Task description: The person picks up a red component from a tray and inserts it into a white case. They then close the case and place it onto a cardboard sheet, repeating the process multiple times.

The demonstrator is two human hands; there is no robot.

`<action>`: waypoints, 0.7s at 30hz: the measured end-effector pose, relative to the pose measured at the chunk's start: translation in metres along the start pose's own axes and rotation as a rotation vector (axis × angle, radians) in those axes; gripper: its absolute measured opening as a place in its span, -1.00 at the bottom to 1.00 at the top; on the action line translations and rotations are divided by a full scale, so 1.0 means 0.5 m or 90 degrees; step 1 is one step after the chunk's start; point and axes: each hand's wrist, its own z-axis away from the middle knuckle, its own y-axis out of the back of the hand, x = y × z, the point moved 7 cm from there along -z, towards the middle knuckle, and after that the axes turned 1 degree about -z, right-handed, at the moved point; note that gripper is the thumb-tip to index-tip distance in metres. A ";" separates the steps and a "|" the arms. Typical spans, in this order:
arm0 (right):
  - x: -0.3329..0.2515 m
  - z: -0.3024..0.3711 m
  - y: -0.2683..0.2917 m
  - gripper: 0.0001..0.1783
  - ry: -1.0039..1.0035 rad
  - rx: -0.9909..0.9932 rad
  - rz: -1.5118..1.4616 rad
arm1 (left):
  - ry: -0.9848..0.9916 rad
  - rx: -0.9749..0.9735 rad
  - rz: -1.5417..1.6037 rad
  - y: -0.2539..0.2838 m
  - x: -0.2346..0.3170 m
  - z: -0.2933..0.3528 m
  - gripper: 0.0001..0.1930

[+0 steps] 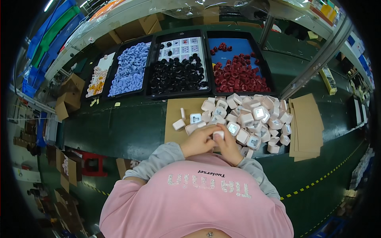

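Observation:
Close in front of my body, both hands meet around one small pale pink case (218, 135) with rounded corners. My left hand (197, 141) has its fingers closed about the case from the left. From the right, my right hand (229, 144) grips it too, thumb against it. My fingers cover part of it, so I cannot tell whether its lid is up. A loose heap of similar pale pink cases (247, 118) spreads just beyond and right of my hands. Some of those stand with lids raised, showing grey insides. A single case (179, 125) lies left of the heap.
A brown cardboard sheet (174, 107) lies under the heap, with stacked cardboard (307, 127) at its right. Along the back stand black trays holding light blue pieces (129, 67), black pieces (176, 75) and dark red pieces (240, 73). A metal post (317, 59) rises at the right.

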 end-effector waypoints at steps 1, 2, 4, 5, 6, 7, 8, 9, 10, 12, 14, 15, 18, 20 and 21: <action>0.020 0.001 -0.001 -0.49 -0.074 -0.004 -0.116 | 0.114 -0.031 0.106 0.011 -0.031 0.001 -0.53; 0.030 0.003 0.004 -0.49 -0.121 -0.020 -0.250 | 0.229 -0.062 0.212 0.014 -0.059 0.008 -0.54; 0.025 0.007 0.005 -0.45 -0.175 -0.037 -0.417 | 0.126 0.009 0.026 0.043 -0.041 0.001 -0.57; 0.018 0.006 0.000 -0.45 -0.175 -0.037 -0.418 | 0.022 0.078 -0.158 0.061 -0.015 -0.001 -0.59; 0.013 0.004 -0.008 -0.45 -0.184 -0.035 -0.461 | -0.084 0.147 -0.342 0.070 0.016 0.002 -0.62; 0.011 0.003 -0.013 -0.45 -0.191 -0.033 -0.505 | -0.114 0.128 -0.288 0.064 0.042 0.001 -0.64; 0.011 0.003 -0.014 -0.45 -0.191 -0.033 -0.505 | -0.111 0.085 -0.280 0.049 0.048 0.003 -0.66; 0.012 0.003 -0.017 -0.45 -0.191 -0.043 -0.481 | -0.107 0.042 -0.272 0.036 0.049 0.004 -0.68; 0.013 0.005 -0.019 -0.44 -0.192 -0.054 -0.457 | -0.076 0.019 -0.236 0.033 0.041 -0.003 -0.69; 0.015 0.010 -0.018 -0.45 -0.190 -0.061 -0.429 | -0.024 -0.042 -0.206 0.033 0.018 -0.005 -0.70; 0.020 0.014 -0.021 -0.45 -0.187 -0.069 -0.402 | 0.029 -0.104 -0.177 0.024 0.002 -0.004 -0.71; 0.023 0.013 -0.020 -0.46 -0.168 -0.058 -0.387 | 0.036 -0.106 -0.177 0.021 0.002 -0.006 -0.71; 0.026 0.005 -0.024 -0.49 -0.154 -0.058 -0.337 | 0.000 -0.073 -0.190 0.013 -0.002 0.001 -0.71; 0.029 0.002 -0.017 -0.52 -0.149 -0.060 -0.313 | -0.050 -0.049 -0.214 0.005 0.002 0.001 -0.71; 0.030 -0.001 -0.016 -0.54 -0.149 -0.063 -0.304 | -0.076 -0.027 -0.203 0.008 0.005 0.001 -0.70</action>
